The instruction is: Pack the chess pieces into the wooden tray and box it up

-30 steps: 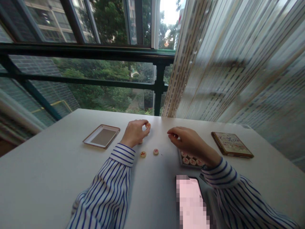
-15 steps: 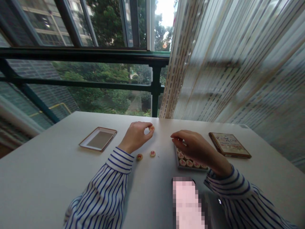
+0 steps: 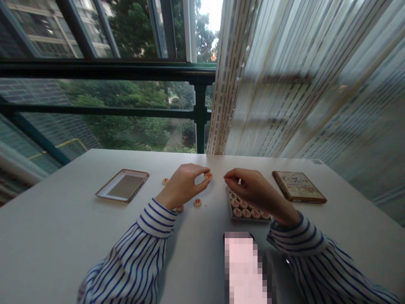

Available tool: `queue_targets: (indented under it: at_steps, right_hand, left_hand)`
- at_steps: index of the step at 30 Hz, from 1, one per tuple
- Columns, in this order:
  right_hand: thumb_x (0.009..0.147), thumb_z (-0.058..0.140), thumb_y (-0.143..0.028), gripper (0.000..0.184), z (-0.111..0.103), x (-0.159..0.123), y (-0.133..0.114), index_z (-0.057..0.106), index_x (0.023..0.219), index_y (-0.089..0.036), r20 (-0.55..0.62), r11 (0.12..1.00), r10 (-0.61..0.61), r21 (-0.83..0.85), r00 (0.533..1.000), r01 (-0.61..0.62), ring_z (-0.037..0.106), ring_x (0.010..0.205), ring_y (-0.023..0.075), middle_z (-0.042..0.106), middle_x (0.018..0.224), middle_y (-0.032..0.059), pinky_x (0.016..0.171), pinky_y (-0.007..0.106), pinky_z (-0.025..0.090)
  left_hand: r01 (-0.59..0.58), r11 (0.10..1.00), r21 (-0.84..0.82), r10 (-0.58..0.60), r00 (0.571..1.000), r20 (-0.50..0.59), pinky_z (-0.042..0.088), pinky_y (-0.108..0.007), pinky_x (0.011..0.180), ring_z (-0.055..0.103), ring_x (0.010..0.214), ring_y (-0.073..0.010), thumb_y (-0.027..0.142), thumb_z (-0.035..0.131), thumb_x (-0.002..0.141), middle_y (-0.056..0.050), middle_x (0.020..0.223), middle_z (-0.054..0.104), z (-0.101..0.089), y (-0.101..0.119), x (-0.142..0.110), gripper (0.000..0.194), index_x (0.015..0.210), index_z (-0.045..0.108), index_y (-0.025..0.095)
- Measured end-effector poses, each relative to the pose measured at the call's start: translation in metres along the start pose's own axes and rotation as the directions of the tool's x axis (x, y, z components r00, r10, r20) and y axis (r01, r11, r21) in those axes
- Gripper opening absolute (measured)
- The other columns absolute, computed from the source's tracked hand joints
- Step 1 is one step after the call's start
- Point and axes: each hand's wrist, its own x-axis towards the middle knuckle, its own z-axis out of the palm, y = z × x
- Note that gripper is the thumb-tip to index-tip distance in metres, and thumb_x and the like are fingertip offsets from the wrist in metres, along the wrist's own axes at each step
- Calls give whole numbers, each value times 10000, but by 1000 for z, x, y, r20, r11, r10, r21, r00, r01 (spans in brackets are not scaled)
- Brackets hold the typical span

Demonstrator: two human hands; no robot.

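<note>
Between thumb and fingertips, my left hand pinches a round xiangqi piece with a red character, held above the white table. Just to the right, my right hand is closed in a pinch over the box; whatever is at its fingertips, if anything, I cannot make out. Beneath it, the grey box holds rows of xiangqi pieces, partly hidden by the hand. One loose piece lies on the table. Another piece shows by my left cuff, and a third piece lies left of that hand.
An open shallow lid lies at the left of the white table. A flat patterned box is at the right. A phone with a blurred-out screen lies in front, near my right sleeve. A window and a curtain border the far edge.
My left hand has moved right with its piece, closer to my right hand. A piece behind the left hand has come into view. My right hand keeps its pinch over the box.
</note>
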Motion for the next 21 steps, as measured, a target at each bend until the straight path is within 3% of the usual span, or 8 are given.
queue_targets:
  at_steps: [12, 21]
  right_hand:
    - [800, 519, -298, 156, 7, -1, 0, 598, 842, -170, -1, 967, 105, 231, 994, -102, 555, 594, 89, 640, 713, 2, 567, 208, 421]
    - [800, 530, -329, 188, 11, -1, 4, 565, 898, -172, 51, 905, 127, 402, 991, -137, 614, 685, 126, 667, 787, 39, 603, 239, 472]
  left_hand:
    - [-31, 998, -56, 30, 999, -16, 458, -339, 807, 609, 862, -173, 286, 568, 770, -53, 921, 678, 3, 16, 1, 240, 979, 617, 178]
    - [-9, 997, -79, 6, 1000, -28, 450, -325, 808, 602, 854, -169, 322, 556, 779, -59, 908, 671, 4, 25, 1, 244, 964, 602, 169]
